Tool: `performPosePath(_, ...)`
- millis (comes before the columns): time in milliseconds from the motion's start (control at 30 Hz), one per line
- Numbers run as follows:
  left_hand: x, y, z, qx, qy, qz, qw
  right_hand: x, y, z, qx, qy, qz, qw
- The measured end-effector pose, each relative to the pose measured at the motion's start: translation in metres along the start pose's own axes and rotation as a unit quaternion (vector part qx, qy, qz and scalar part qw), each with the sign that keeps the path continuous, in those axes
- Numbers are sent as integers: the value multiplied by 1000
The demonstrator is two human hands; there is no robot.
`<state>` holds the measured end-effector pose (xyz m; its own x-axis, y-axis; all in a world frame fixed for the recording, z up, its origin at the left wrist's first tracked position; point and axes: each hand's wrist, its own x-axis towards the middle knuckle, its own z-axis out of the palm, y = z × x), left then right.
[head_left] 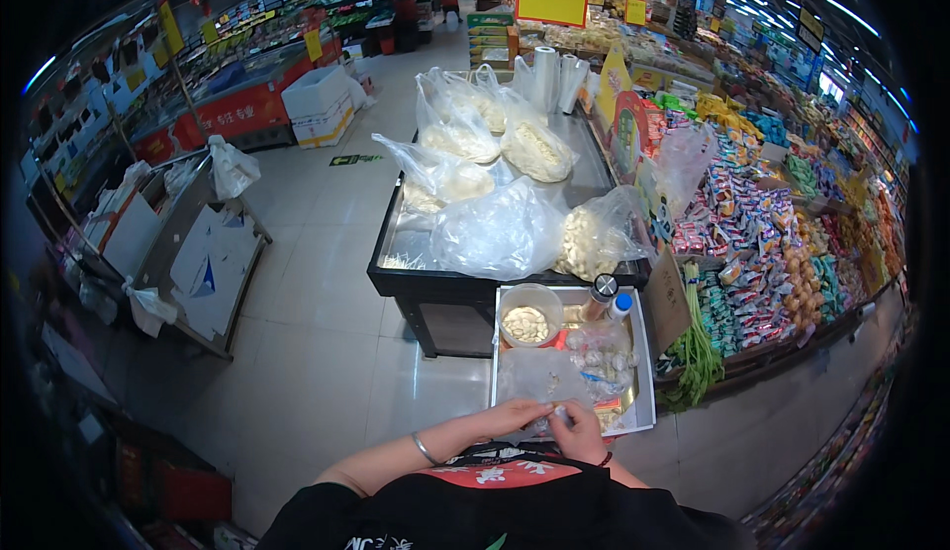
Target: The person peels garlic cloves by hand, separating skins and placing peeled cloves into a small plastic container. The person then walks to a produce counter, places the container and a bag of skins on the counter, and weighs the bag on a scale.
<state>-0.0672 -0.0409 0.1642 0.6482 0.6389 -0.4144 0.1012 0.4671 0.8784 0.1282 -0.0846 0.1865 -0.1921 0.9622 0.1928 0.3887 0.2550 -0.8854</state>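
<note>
My left hand (523, 415) and my right hand (577, 431) meet close to my apron, fingertips pinched together on a small pale piece (562, 413). It looks like a garlic clove, but the fingers hide most of it. Just beyond them, a sheet of clear plastic (538, 372) with a few scraps on it lies in a shallow white-edged tray (648, 394). A clear round tub (528, 320) in the tray holds pale peeled cloves. To its right sits a plastic bag of whole garlic bulbs (605, 353).
A steel-topped display table (586, 171) carries several plastic bags of pale food (538, 149) and plastic bag rolls (545, 78). Two bottles (605, 286) stand in the tray's far right corner. Packaged snacks (742, 231) and celery (698, 342) lie right; a cart (208, 275) stands left.
</note>
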Motion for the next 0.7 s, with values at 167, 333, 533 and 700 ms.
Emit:
performPosePath(167, -5, 2, 3, -33, -15, 0, 999, 0, -22, 0, 61, -129, 81, 987)
performPosePath(333, -2, -4, 5, -103, 13, 52, 993, -11, -16, -1, 184, -74, 120, 973)
performPosePath(533, -16, 37, 13, -108, 41, 131, 985, -14, 3, -11, 194, 137, 72, 969)
performPosePath(700, -80, 120, 31, -108, -22, 273, 956, -1, 12, -38, 238, 276, 57, 929)
